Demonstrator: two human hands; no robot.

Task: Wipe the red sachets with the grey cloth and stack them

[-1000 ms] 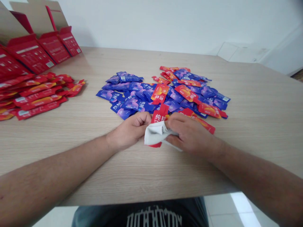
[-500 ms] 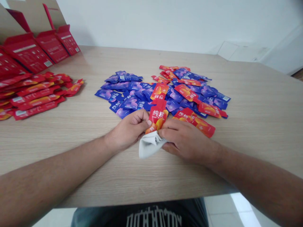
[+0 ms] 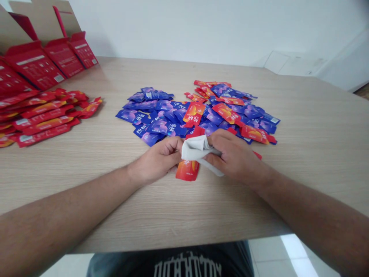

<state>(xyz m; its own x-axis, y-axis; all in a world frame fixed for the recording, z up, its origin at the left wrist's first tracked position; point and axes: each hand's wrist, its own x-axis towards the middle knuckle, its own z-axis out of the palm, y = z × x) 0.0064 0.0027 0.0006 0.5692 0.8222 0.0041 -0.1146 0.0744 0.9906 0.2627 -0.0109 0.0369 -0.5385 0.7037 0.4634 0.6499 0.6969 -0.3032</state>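
Between finger and thumb, my left hand [image 3: 158,159] pinches the left edge of a red pouch [image 3: 187,172] with orange fruit printed on it. A folded white cloth [image 3: 196,147] is gripped in my right hand [image 3: 230,156] and lies over the middle of that pouch, hiding most of its print. The pouch's lower end and part of its top stick out from under the cloth. Just beyond my hands spreads a pile of blue pouches [image 3: 157,125], with several red pouches [image 3: 227,112] mixed in, mostly on the right.
A stack of red pouches [image 3: 46,115] lies at the left of the wooden table [image 3: 138,227]. Behind it stand red cardboard boxes [image 3: 37,63] with raised flaps. A white wall [image 3: 184,30] rises along the table's back edge.
My right hand has moved the white cloth up from the pouch's bottom end to its middle and upper part, uncovering the lower end. My left hand keeps its pinch.
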